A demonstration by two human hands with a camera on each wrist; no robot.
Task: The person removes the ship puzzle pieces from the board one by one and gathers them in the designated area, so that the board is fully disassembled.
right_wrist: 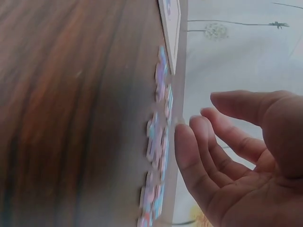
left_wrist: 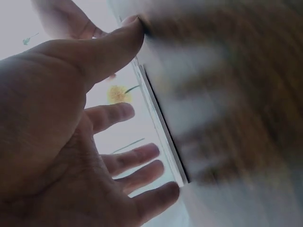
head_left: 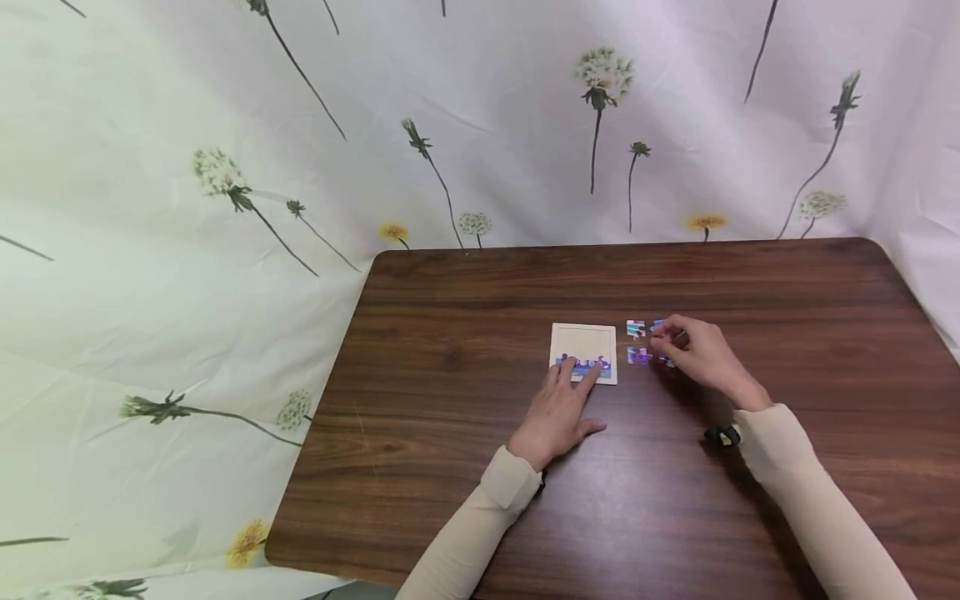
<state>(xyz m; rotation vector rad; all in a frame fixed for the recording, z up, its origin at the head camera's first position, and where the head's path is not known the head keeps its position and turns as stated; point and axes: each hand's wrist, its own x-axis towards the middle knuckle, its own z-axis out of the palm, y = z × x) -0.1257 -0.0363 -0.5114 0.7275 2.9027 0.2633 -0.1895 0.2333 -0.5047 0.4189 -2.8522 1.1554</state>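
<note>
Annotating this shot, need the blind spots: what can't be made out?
Head: some puzzle pieces, partly covered by right hand.
Head: part of the puzzle board, under left hand.
Left wrist: table surface, blurred.
Right wrist: rest of the puzzle board, cut off by top edge.

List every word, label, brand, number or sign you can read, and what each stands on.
None: no text is readable in any view.
Puzzle board: no lettering legible; the left hand covers part.
Loose jigsaw pieces: colourful prints, too small or blurred to tell.
Black wrist device by the right cuff: too small.
Dandelion-print backdrop: flowers, no lettering visible.
</note>
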